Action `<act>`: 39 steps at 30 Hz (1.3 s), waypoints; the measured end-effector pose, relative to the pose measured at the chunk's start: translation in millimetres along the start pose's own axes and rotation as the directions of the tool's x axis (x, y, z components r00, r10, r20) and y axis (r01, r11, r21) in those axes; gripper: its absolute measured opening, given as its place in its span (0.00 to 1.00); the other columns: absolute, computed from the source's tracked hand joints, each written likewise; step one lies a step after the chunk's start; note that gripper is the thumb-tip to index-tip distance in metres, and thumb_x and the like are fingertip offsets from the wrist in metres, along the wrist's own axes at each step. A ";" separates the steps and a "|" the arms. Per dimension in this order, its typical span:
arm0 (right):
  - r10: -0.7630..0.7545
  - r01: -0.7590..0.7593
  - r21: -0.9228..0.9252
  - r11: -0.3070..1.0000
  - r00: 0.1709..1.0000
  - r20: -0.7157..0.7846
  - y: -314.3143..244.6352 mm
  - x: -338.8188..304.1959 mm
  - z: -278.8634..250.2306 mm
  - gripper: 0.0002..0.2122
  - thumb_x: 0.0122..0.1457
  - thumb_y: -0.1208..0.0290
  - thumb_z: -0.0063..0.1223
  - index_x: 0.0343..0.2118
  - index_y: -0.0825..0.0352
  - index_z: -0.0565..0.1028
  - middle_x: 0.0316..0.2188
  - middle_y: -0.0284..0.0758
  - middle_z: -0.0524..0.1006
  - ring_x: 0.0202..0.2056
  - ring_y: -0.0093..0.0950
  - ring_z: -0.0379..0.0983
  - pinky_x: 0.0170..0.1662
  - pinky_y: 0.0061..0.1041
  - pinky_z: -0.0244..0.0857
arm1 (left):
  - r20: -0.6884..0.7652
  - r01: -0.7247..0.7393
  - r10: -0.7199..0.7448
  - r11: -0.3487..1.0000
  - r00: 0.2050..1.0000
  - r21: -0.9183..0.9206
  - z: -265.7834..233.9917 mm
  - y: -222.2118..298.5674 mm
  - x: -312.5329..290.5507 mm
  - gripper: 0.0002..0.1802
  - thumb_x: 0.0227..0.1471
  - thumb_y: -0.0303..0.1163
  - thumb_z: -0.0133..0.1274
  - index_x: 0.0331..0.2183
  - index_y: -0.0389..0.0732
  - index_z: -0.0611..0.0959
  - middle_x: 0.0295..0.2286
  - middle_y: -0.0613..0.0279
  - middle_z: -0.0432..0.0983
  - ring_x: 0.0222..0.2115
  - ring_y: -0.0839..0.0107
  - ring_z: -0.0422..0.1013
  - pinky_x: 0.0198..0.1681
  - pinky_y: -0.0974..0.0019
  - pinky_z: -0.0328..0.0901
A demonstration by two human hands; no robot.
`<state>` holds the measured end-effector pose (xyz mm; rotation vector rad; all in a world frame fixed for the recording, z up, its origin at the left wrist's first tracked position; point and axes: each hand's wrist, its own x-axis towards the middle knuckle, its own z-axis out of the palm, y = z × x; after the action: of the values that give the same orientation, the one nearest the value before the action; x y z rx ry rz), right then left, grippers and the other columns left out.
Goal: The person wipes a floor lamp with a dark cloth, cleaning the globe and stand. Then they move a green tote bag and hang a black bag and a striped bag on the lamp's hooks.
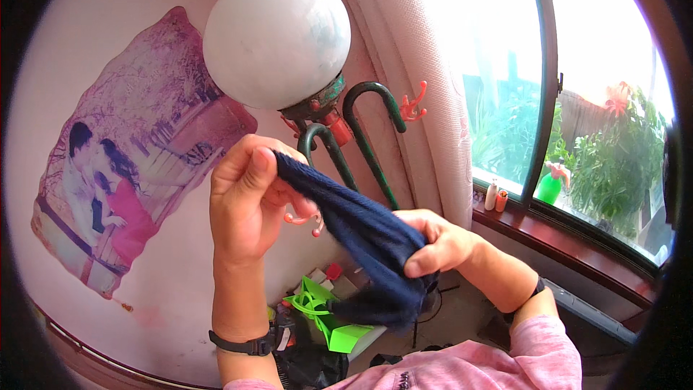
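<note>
A dark navy, soft-looking cloth (368, 235) is stretched between my two hands, and its lower part hangs loose. My left hand (253, 198) is raised and pinches the cloth's upper end between thumb and fingers. Lower and to the right, my right hand (440, 245) grips the cloth's side, thumb on top. Just beyond my hands stands a white globe lamp (278, 40), with dark green curved arms (372, 94) below it. A red hook (413, 102) shows near the tip of one arm.
Below the cloth are a bright green gift-bag-like item (346, 336) and mixed clutter. A pink curtain (433, 94) hangs beside the window at right. Small bottles (491, 195) stand on the brown sill (577, 245), near a green spray bottle (551, 183). A large picture (137, 159) covers the left wall.
</note>
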<state>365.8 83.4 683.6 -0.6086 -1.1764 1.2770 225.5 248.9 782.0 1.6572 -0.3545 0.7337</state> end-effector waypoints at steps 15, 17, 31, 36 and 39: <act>-0.805 -0.224 -0.890 -0.397 0.551 0.220 -30.6 93.5 -54.8 0.16 0.43 0.80 0.53 0.37 0.59 0.71 0.27 0.33 0.70 0.27 0.34 0.71 0.28 0.30 0.67 | -0.158 -0.199 0.405 0.707 0.900 0.679 -111.3 -116.0 38.1 0.06 0.49 0.15 0.49 0.32 0.34 0.73 0.29 0.62 0.73 0.29 0.73 0.72 0.36 0.70 0.69; -0.804 -0.315 -0.850 -0.423 0.563 0.191 -26.4 96.7 -68.4 0.17 0.43 0.79 0.53 0.38 0.58 0.71 0.28 0.33 0.70 0.28 0.34 0.71 0.28 0.31 0.66 | -0.044 -0.283 0.496 0.564 0.867 0.776 -107.7 -134.0 42.2 0.09 0.45 0.12 0.50 0.30 0.34 0.72 0.28 0.61 0.72 0.29 0.74 0.71 0.34 0.71 0.67; -0.864 0.054 -0.998 0.024 0.504 0.007 1.5 114.0 -72.9 0.21 0.43 0.79 0.57 0.42 0.66 0.65 0.35 0.46 0.73 0.38 0.45 0.72 0.40 0.33 0.66 | -0.043 -0.147 0.376 0.459 0.925 0.876 -100.4 -186.3 22.8 0.04 0.49 0.22 0.49 0.31 0.37 0.77 0.21 0.62 0.67 0.19 0.75 0.67 0.23 0.69 0.64; -0.855 -0.159 -0.986 0.046 0.504 -0.121 13.9 112.8 -89.2 0.12 0.48 0.75 0.53 0.37 0.65 0.68 0.32 0.45 0.73 0.33 0.46 0.71 0.34 0.40 0.65 | -0.471 0.210 -0.013 0.906 0.882 0.368 -85.0 -198.9 10.4 0.03 0.50 0.23 0.49 0.29 0.36 0.77 0.20 0.67 0.69 0.20 0.78 0.64 0.23 0.72 0.62; -0.846 -0.043 -0.969 0.241 0.480 -0.232 56.9 105.4 -95.4 0.10 0.50 0.75 0.53 0.36 0.67 0.68 0.27 0.48 0.72 0.31 0.51 0.69 0.32 0.40 0.64 | -0.464 0.142 0.122 0.858 0.878 0.494 -91.5 -171.4 27.7 0.01 0.50 0.22 0.50 0.28 0.35 0.77 0.21 0.64 0.70 0.22 0.75 0.66 0.26 0.72 0.62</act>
<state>416.1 219.6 635.0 -1.3198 -1.0655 -0.4408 324.9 380.0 674.9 1.8876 0.2383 1.2832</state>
